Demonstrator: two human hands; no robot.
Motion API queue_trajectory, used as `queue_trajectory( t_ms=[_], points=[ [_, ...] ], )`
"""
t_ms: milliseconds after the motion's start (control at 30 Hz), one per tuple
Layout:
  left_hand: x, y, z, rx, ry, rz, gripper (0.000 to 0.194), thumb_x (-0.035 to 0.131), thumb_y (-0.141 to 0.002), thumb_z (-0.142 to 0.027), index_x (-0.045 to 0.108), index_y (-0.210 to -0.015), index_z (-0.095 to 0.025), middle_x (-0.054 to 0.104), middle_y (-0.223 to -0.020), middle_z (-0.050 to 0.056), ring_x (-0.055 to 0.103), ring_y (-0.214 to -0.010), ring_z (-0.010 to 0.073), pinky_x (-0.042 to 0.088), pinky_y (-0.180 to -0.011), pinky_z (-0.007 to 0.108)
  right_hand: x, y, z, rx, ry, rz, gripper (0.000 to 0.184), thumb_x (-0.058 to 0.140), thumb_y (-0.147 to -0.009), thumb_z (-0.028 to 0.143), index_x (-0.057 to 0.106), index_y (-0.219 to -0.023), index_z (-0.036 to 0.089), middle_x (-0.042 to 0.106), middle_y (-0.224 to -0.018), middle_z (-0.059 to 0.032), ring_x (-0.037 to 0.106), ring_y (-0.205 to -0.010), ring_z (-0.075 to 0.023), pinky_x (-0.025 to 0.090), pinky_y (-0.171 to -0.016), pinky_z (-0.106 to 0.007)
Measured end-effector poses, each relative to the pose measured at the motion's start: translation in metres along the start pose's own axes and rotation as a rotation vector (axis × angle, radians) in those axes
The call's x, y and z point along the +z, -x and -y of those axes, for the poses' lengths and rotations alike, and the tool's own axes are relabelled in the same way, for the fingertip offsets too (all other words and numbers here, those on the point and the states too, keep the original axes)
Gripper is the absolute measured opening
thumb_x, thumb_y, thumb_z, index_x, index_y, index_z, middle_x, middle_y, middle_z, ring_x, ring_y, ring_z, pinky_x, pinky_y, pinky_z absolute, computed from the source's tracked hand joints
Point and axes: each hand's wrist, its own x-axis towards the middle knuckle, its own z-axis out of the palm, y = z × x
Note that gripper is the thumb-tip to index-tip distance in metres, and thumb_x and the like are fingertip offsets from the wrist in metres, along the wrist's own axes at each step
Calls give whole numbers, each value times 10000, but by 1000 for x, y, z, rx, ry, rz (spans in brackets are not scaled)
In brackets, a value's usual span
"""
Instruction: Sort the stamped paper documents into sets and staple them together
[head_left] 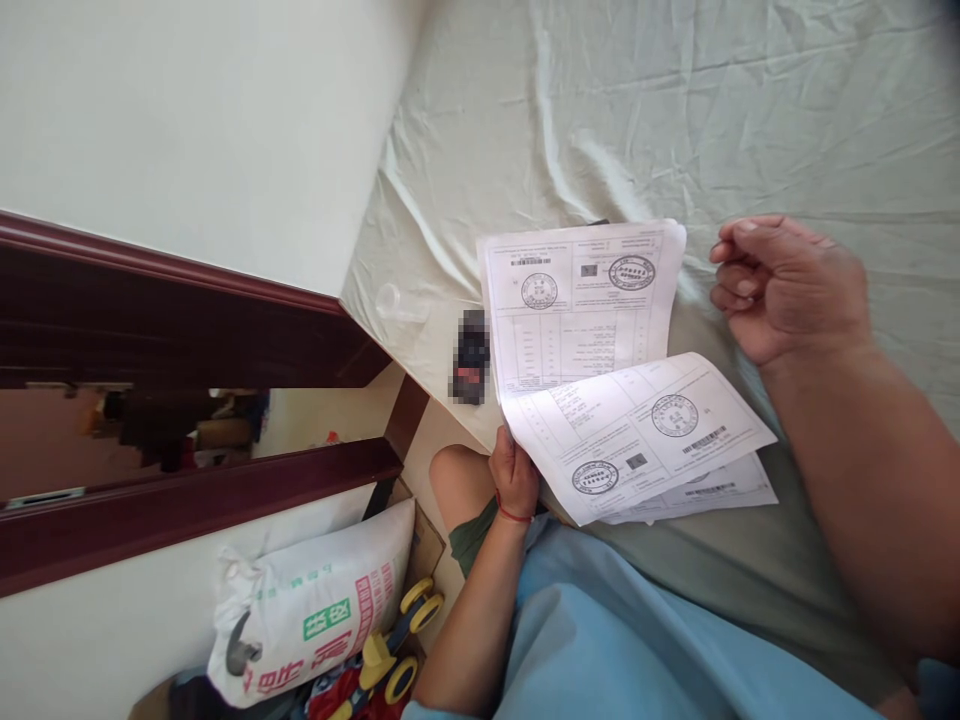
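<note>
My left hand (516,475), with a red string round its wrist, is closed on the left edge of a stack of printed papers (570,340). The sheets bear round and oval stamps, barcodes and tables. Some upper sheets (645,430) are folded over towards me, and their lower corners hang loose. To the right of the stack, apart from it, my right hand (795,285) hovers with its fingers curled in and its thumb against them. No object shows in it.
A pale green bedsheet (675,120) lies beneath the papers. Left of them are a blurred dark object (471,358) and a clear plastic piece (401,303). A dark red wooden frame (187,310), a white printed sack (322,600) and a yellow-wheeled toy (401,680) are further left.
</note>
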Motion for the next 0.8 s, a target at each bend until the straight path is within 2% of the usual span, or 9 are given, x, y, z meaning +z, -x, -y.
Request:
queue_trajectory(
  t_ms=[233, 533, 800],
  points=[
    [1, -3, -14, 26, -17, 10, 392, 660, -975, -592, 712, -992, -204, 728, -884, 47, 698, -941, 259, 589, -854, 362, -1, 0, 0, 2, -1, 13, 95, 718, -732, 110, 635, -735, 157, 634, -731, -23, 350, -472, -35, 215, -423, -204],
    [1, -3, -16, 39, -12, 44, 369, 612, -1021, -569, 699, -1069, -214, 734, -942, 46, 681, -918, 243, 564, -845, 352, 0, 0, 1, 6, 1, -9, 117, 653, -800, 47, 648, -731, 142, 624, -714, -31, 352, -457, -49, 206, -421, -214],
    [2, -3, -18, 44, -8, 39, 391, 610, -1022, -591, 688, -1043, -209, 724, -917, 35, 657, -860, 227, 541, -809, 337, 2, 1, -1, -6, 14, 0, 87, 685, -748, 77, 645, -729, 153, 623, -708, -24, 354, -459, -47, 205, -418, -213]
  ],
)
